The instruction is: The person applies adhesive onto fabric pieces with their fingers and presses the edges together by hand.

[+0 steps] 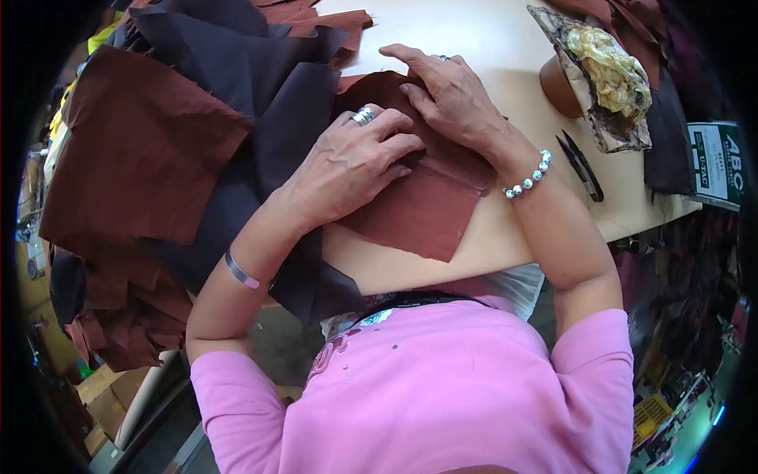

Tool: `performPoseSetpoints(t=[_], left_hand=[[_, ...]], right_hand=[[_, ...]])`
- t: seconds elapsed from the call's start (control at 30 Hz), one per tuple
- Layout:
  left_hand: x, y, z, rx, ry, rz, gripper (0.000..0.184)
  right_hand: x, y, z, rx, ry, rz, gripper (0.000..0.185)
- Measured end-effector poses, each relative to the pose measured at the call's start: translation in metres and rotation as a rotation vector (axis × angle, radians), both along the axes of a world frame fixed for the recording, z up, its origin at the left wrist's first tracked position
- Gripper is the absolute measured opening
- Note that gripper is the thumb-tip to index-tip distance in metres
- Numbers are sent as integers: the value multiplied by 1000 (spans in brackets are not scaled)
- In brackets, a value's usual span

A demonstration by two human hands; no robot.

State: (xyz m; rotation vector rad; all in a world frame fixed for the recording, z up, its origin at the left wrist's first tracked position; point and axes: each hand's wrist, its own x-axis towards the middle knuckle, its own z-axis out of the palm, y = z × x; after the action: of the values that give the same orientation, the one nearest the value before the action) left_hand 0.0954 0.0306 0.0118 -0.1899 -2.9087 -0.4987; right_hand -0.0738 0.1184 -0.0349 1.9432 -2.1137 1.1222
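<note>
A reddish-brown cloth piece [418,209] lies on the pale table in front of me, its lower corner near the table edge. My left hand [355,162], with rings on a finger, rests on its left side; the fingers are bent, and whatever is under their tips is hidden. On the upper part of the same cloth is my right hand [450,95], its index finger stretched out to the left and its thumb apart from it. A seam or fold line runs across the cloth between and below the hands.
Dark cloth [276,103] and brown cloth [142,150] are heaped at the left, hanging over the edge. Black thread snips [583,167] lie on the table [632,189] at the right. Beyond them, a board with yellowish material [612,71] leans on a brown round object [559,88].
</note>
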Motion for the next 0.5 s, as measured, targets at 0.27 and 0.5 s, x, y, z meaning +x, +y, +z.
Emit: performPoseSetpoints(t=[0.27,0.5], left_hand=[[-7,-3,4,130,-93,9,19],[-12,-5,4,133,-145,-37,16]], right_hand=[[-2,-1,1,34,-61,21,41],[-3,-1,-1,20,-75,22,44]])
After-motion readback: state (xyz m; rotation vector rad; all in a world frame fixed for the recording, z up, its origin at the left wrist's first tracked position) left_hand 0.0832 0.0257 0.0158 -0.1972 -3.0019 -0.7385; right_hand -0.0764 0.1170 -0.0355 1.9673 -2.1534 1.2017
